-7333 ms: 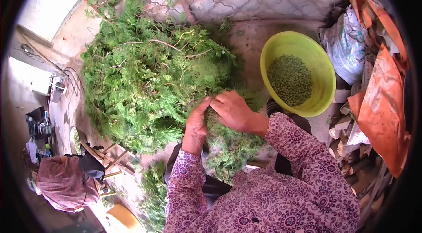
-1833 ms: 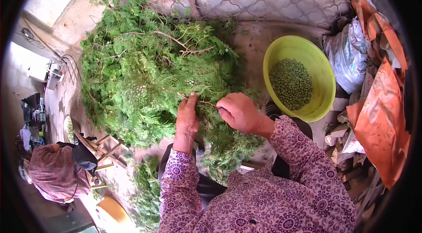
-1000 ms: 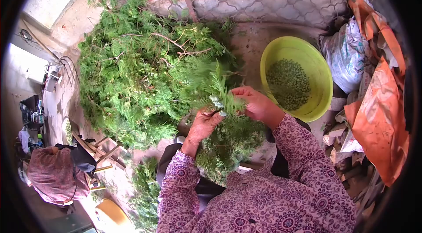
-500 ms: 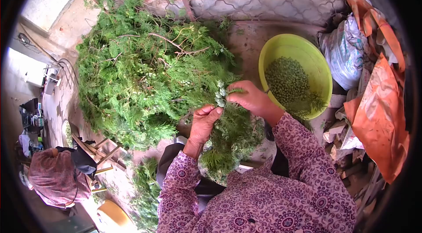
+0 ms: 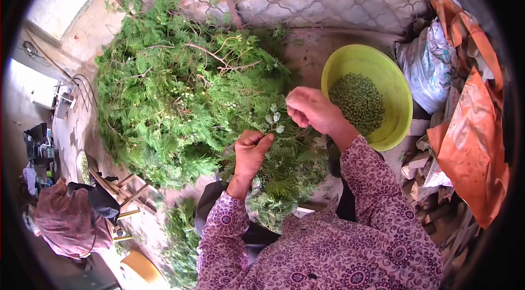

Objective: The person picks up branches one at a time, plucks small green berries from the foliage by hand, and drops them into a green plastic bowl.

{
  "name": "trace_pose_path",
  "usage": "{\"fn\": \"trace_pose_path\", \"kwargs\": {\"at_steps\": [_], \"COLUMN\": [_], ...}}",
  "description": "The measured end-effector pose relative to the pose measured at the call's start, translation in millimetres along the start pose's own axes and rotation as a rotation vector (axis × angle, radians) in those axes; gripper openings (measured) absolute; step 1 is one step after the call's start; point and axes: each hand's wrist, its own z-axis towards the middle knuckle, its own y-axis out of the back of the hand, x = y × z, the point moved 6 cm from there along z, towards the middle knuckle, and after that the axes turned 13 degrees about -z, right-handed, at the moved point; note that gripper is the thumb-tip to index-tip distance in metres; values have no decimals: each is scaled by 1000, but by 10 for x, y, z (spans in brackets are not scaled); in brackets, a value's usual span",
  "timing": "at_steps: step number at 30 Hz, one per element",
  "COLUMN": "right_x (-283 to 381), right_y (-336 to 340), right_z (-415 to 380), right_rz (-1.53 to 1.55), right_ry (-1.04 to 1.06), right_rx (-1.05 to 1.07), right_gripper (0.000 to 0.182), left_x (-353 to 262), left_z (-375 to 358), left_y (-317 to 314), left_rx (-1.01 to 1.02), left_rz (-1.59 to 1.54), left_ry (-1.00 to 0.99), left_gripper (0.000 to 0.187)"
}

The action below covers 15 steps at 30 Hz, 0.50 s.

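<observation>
While my left hand point(image 5: 250, 150) clamps a feathery green sprig with pale berries point(image 5: 272, 121) at its stem, my right hand point(image 5: 309, 109) sits curled shut at two o'clock from it, pinching near the berries. At three o'clock stands the round lime-green plastic basin point(image 5: 398, 93) of green seeds point(image 5: 358, 101); at ten o'clock lies the heaped green foliage pile point(image 5: 175, 87).

You have two hands up: left hand point(image 5: 250, 150), right hand point(image 5: 310, 110). One yellow-green bowl point(image 5: 395, 79) of green seeds, too many to count. One big branch pile point(image 5: 180, 87). One orange sheet point(image 5: 473, 142).
</observation>
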Motion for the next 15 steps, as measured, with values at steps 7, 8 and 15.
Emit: {"fn": "trace_pose_path", "kwargs": {"at_steps": [7,8,15], "right_x": [-111,-108,-186], "right_y": [-80,-113,-213], "right_z": [77,85,29], "right_rz": [-587,-594,32], "right_ry": [20,-11,-78], "right_rx": [-73,-32,3], "right_gripper": [28,28,17], "left_x": [-69,-59,-90], "left_z": [-14,-14,-14], "left_y": [-83,-79,-103], "left_rx": [46,45,7], "left_rz": [6,6,-161], "left_ry": [-3,-5,27], "left_gripper": [19,19,19]}}
